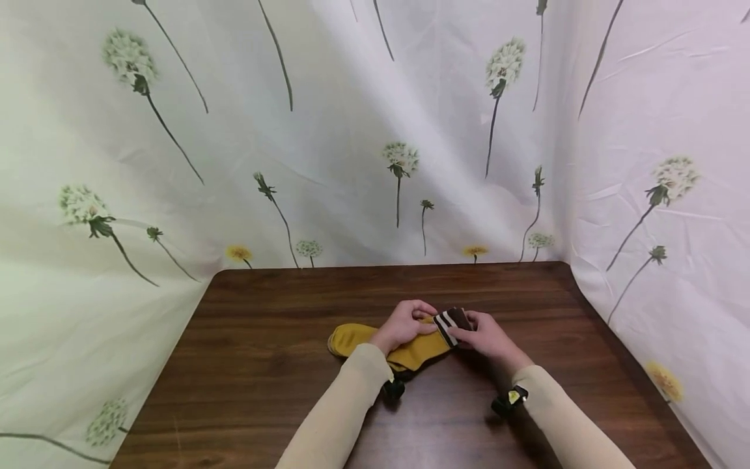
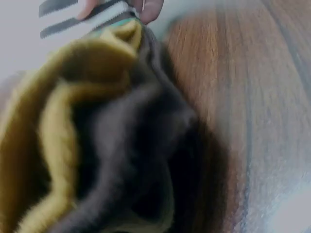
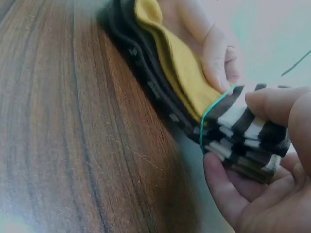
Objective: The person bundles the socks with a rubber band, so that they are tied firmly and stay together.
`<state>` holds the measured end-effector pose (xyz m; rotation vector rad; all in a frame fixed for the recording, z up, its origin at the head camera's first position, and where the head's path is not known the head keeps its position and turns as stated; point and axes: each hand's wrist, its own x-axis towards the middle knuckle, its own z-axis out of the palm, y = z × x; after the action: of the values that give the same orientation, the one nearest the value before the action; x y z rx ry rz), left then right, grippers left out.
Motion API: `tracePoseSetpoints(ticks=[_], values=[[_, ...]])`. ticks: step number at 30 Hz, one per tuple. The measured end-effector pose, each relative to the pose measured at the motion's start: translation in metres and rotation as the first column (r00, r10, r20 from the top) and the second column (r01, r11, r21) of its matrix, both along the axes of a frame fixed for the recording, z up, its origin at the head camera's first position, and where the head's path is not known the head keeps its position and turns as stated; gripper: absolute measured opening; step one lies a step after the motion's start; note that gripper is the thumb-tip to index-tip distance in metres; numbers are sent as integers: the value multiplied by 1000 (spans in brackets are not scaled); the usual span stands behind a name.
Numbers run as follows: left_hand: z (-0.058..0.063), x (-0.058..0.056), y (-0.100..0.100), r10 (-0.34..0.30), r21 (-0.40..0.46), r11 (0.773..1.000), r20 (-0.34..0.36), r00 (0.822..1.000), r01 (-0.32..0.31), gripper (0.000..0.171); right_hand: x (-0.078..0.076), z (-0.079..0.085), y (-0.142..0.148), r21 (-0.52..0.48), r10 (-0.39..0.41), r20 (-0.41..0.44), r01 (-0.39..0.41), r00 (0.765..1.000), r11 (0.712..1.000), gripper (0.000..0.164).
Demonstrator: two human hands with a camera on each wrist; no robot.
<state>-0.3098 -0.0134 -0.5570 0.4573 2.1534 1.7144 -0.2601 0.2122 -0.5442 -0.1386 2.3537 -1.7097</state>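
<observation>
A bundle of stacked socks [image 1: 418, 352] lies across the table, mustard yellow on top with dark ones under it. Their cuffs are striped dark brown and white, and a thin teal band [image 3: 202, 127] circles the stack just below the stripes. My right hand [image 1: 489, 337] grips the striped cuffs [image 3: 243, 116], thumb on the upper face and fingers beneath. Across the yellow sock lies my left hand [image 1: 405, 324], its thumb and bent fingers holding the stack beside the band. In the left wrist view the socks' layered folds [image 2: 63, 141] fill the near side, blurred.
The brown wooden table [image 1: 263, 404] has its back edge against a white curtain [image 1: 351, 130] printed with dandelions, which also hangs along both sides. A dark wrist camera [image 1: 394, 389] sits below the left sleeve and another dark camera [image 1: 502, 405] by the right sleeve.
</observation>
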Motion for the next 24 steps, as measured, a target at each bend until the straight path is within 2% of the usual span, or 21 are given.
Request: tracePoseSetpoints(ticks=[2, 4, 7, 10, 12, 14, 16, 19, 21, 24], values=[[2, 3, 1, -7, -77, 997, -71, 997, 1, 23, 2, 0, 0, 10, -13, 3, 13, 1000, 1000, 45], [7, 8, 3, -5, -170, 985, -159, 987, -22, 22, 4, -1, 1, 23, -17, -14, 17, 1000, 1000, 42], [17, 15, 7, 1, -295, 951, -300, 954, -94, 23, 8, -1, 5, 98, -22, -77, 30, 997, 995, 40], [30, 26, 11, 11, -332, 931, -399, 917, -155, 24, 10, 1, 10, 198, -24, -147, 54, 989, 979, 38], [37, 34, 13, 11, -312, 937, -422, 907, -157, 22, 12, 4, 13, 253, -22, -182, 68, 983, 965, 38], [41, 42, 16, -3, -265, 958, -402, 916, -113, 19, 13, 5, 14, 278, -25, -196, 80, 980, 957, 39], [42, 49, 18, -32, -213, 976, -355, 934, -48, 17, 15, 6, 15, 288, -36, -205, 95, 978, 953, 39], [42, 56, 20, -69, -159, 987, -289, 955, 23, 19, 19, 9, 14, 287, -36, -223, 101, 974, 952, 39], [42, 60, 20, -72, -140, 990, -270, 960, 34, 23, 22, 11, 12, 288, -40, -241, 111, 970, 951, 38], [42, 64, 18, -39, -107, 994, -253, 967, 12, 28, 25, 15, 8, 276, -43, -269, 119, 962, 954, 36]])
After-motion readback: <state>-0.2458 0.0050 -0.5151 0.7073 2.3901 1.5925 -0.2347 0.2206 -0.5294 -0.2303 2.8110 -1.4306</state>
